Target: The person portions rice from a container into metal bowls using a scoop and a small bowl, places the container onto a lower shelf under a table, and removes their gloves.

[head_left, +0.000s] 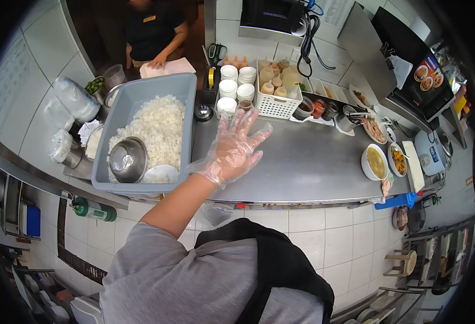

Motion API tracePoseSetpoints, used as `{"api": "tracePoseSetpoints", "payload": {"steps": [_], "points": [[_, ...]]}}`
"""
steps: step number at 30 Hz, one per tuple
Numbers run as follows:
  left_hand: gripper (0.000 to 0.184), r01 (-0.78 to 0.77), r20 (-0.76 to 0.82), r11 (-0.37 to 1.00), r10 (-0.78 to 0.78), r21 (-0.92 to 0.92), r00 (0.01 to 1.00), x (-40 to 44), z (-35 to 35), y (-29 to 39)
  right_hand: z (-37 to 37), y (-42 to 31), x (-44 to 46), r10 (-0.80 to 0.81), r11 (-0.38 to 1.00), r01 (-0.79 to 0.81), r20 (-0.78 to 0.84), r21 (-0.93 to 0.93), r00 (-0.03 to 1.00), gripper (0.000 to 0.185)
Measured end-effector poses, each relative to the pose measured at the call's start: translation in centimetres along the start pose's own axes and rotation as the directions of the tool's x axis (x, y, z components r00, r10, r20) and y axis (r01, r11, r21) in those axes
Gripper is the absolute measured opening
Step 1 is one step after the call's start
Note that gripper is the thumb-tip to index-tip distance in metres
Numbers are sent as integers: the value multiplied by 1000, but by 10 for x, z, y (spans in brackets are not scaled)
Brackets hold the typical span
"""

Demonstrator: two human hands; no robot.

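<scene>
Brown-topped cup (245, 105) sits just ahead of my plastic-gloved left grip (229, 154), fanned wide over the table (308, 156), nothing visibly held, cup contact unclear.

Left hand (228, 154) in clear plastic glove (216, 167), fingers (261, 136) spread over steel counter (313, 162), near stacked white cups (228, 88). Gray tub (190, 108) left: rice (159, 121), metal bowl (128, 159). Bottle basket (275, 107) beyond.
</scene>
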State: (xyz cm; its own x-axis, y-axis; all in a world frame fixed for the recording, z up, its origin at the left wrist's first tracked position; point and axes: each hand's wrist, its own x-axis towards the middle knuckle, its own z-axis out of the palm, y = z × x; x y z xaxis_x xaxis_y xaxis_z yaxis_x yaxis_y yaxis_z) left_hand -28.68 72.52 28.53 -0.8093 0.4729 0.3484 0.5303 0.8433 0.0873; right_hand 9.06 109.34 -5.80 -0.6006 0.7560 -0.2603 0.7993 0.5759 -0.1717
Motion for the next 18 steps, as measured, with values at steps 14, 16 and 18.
{"api": "tracePoseSetpoints", "payload": {"steps": [14, 16, 18], "points": [[17, 666, -575, 735, -492, 127, 654, -227, -128, -283, -3, -7, -20, -28, 997, 27, 19, 67, 999, 21], [18, 840, -512, 539, -742, -70, 434, -282, -121, -339, -6, -10, -26, -31, 996, 29, 25, 79, 999, 21], [18, 877, -489, 460, -802, -141, 342, -339, -104, -383, -9, -13, -32, -34, 995, 31, 23, 99, 999, 21]]}}
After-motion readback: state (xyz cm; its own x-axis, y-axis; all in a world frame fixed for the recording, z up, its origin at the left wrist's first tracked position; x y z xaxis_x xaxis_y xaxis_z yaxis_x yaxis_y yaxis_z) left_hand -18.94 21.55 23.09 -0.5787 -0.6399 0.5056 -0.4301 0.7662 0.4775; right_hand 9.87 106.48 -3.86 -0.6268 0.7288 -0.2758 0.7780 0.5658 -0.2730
